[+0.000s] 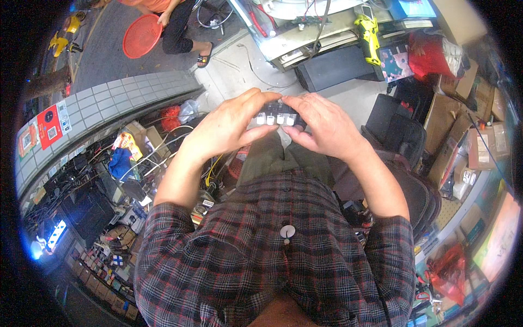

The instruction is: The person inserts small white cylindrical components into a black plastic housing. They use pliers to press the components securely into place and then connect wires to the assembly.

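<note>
Dark part with white blocks point(280, 118): it is resting up between the two hands, above the lap; fingers are covering both ends, so we are not making out its kind or full length.
Left hand point(223, 129): it is gripping the part's left end between thumb and fingers; its back is hiding most of the fingers from us.
Right hand point(326, 124): it is clamping the right end likewise, its index fingertip coming very near the left one; we cannot tell if they are touching.
Plaid shirt point(239, 250): it is filling the lower middle and hiding much of the lap; the lower edge is cutting it off.
Workbench point(271, 46): it is running out of view at the top, carrying red-handled pliers point(255, 23); a yellow-green tool point(369, 41) of unclear kind is lying at its front edge.
Co-worker point(177, 38): the upper edge is cropping this person, who is holding a round red basket point(143, 36).
Blue bundle point(121, 163): it is lying among tangled clutter we are barely sorting out.
Cardboard boxes point(484, 147): they are bending along the dark right rim.
</note>
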Demonstrator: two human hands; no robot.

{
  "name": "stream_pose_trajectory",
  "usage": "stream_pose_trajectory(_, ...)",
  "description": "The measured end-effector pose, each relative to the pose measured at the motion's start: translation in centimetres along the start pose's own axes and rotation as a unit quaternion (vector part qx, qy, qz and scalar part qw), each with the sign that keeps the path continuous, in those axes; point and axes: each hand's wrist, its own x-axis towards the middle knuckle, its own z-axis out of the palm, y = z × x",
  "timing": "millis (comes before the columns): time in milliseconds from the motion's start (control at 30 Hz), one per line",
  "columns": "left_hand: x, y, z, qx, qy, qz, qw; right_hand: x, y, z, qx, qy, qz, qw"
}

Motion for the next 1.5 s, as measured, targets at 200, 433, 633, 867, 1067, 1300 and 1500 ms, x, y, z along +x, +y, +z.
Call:
stream_pose_trajectory(200, -0.2, 0.2, -0.3, 0.047, -0.042, 0.002, 0.998, 0.0, -0.2, -1.0, 0.022, -0.073, -0.001, 0.997)
stream_pose_trajectory(433, -0.2, 0.2, -0.5, 0.026, -0.042, 0.022, 0.999, -0.1, -0.1, -1.3, 0.003, -0.088, -0.023, 0.996)
stream_pose_trajectory(633, -0.2, -0.4, -0.1, 0.022, -0.043, 0.027, 0.998, -0.3, 0.1, -1.0, 0.008, -0.080, -0.016, 0.997)
stream_pose_trajectory(867, -0.3, -0.8, 0.3, 0.006, -0.030, 0.015, 0.999, -0.3, 0.1, -0.8, 0.005, -0.056, -0.024, 0.998)
stream_pose_trajectory(1067, -0.1, -0.5, 0.2, 0.021, -0.023, 0.020, 0.999, -0.2, 0.1, -0.8, 0.007, -0.048, -0.024, 0.999)
stream_pose_trajectory(1300, -0.2, -0.2, 0.3, 0.012, -0.028, 0.002, 1.000, -0.4, 0.0, -0.4, 0.007, -0.040, -0.012, 0.999)
stream_pose_trajectory(1500, -0.2, 0.2, 0.7, -0.002, -0.038, -0.021, 0.999, -0.4, -0.6, 0.4, -0.028, -0.011, 0.004, 1.000)
